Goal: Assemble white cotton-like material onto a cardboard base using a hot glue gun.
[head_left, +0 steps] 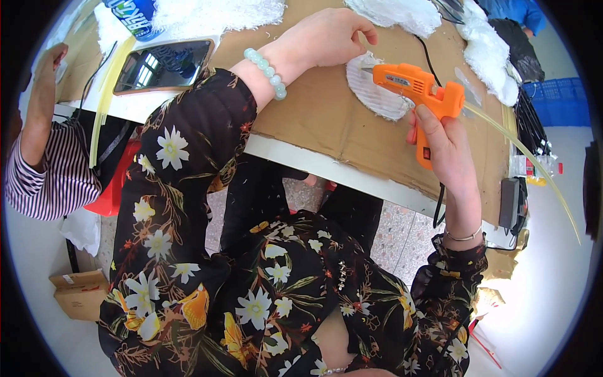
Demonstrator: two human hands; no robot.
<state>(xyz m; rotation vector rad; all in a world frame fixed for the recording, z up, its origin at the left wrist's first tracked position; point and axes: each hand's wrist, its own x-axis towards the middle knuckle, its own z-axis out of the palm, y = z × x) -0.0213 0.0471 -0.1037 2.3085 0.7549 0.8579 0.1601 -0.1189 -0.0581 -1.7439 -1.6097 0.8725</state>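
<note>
My right hand (443, 141) is wrapped round the handle of an orange hot glue gun (402, 78), its nozzle pointing left. A long, pale yellow glue stick (527, 154) trails from the gun's back end. Below the nozzle, a white oval fabric piece (375, 94) with a ribbed surface and fuzzy edge lies on the cardboard (308, 119). My left hand (333, 39) hovers at the piece's far edge, fingers loosely bent and apart, nothing visible in them. Some of its fingertips are hidden.
White fluffy material (220, 16) lies along the back. At the left are a phone (163, 66), yellow glue sticks (100, 122) and a blue can (133, 17). The gun's black cord (440, 204) hangs over the table edge. Another person's arm (39, 119) is at far left.
</note>
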